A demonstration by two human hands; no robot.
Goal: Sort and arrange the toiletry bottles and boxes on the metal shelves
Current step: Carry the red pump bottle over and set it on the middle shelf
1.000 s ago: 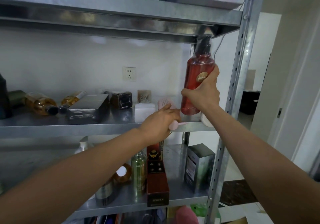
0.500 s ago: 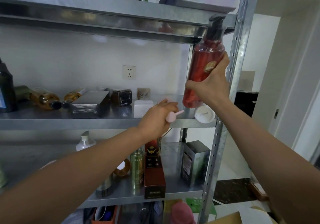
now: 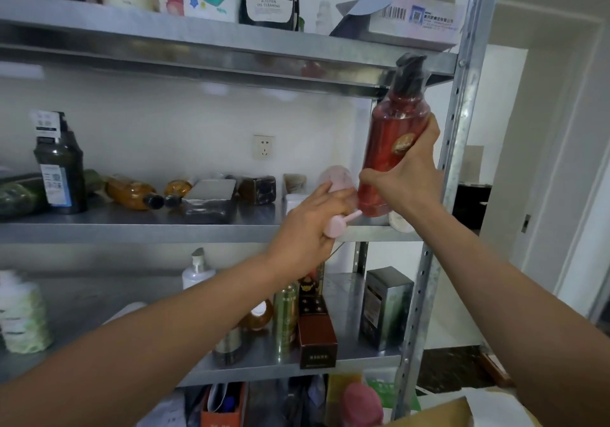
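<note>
Mid shelf [image 3: 132,232]: L hand [image 3: 307,228] half-hides pink bottle [image 3: 338,179], R hand [image 3: 409,181] red bottle [image 3: 388,129].

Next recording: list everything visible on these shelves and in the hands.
Red translucent pump bottle, black pump: 1, red, middle shelf's right end.
Pink plastic pump bottle: 1, pink, middle shelf, beside red one.
Dark green upright bottle: 1, green, middle shelf left.
Amber bottles lying down: 2, amber, middle shelf.
Brown cardboard box: 1, brown, lower shelf.
Silver metal shelves: 3, silver.
Right hand: grips red bottle.
Left hand: grips pink bottle.
</note>
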